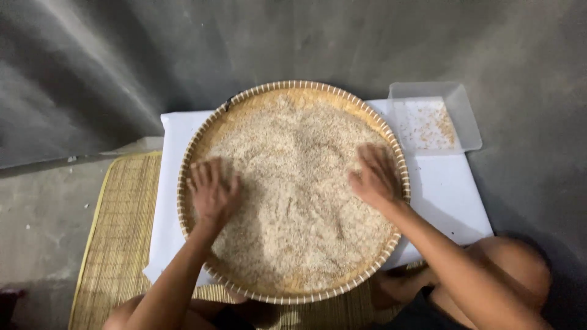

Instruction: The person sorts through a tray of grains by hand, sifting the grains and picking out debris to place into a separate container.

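Left hand point(211, 192) and right hand point(374, 177) flat on rice point(293, 183), fingers spread wide, inside round woven tray point(202, 137), rim close beside each

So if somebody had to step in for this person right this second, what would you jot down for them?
Left hand: open, fingers spread, palm down on the rice, left side of the tray.
Right hand: open, flat on the rice at the right side; slightly blurred.
Round woven tray: sits on a white cloth over a woven mat on the grey floor, rice spread across nearly all of it.
Clear plastic box: beyond the tray on the right, with a thin scatter of brownish bits inside.
Done: some bits already lie in the box. Left: most of the rice is in the tray, both hands on it.
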